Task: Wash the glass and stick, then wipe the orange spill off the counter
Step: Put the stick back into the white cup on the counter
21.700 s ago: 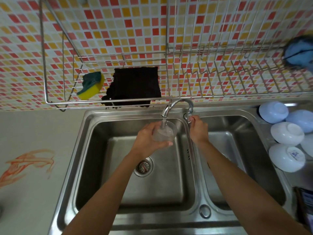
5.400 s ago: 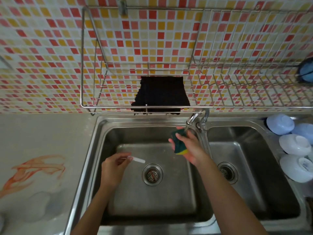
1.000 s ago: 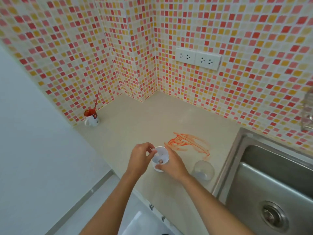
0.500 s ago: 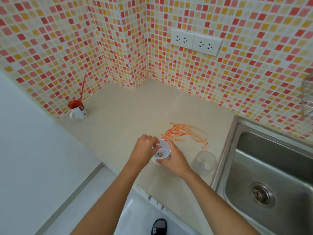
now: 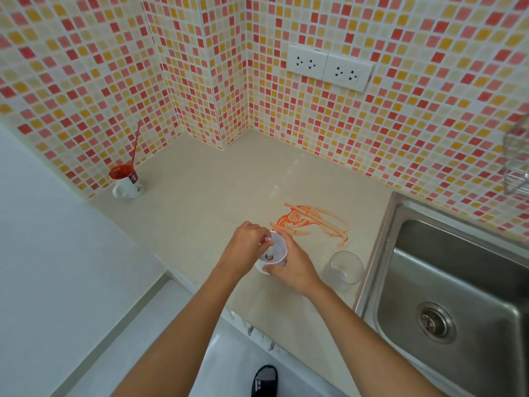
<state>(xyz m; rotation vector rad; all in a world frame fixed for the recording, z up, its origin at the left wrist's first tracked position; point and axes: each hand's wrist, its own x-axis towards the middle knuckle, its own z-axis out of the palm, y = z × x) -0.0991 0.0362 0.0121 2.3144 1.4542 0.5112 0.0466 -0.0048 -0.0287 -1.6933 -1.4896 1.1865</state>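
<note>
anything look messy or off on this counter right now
Yes. An orange smeared spill streaks the beige counter beside the steel sink, not yet wiped. In the far corner, a white mug is coated red-orange inside, a stained stick leaning out against the tiles.

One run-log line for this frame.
left hand: at white cup rim | right hand: holds cup | glass: on counter | orange spill: unwiped

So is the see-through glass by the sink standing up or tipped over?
Standing up. The glass sits on the counter, open mouth facing up.
</note>
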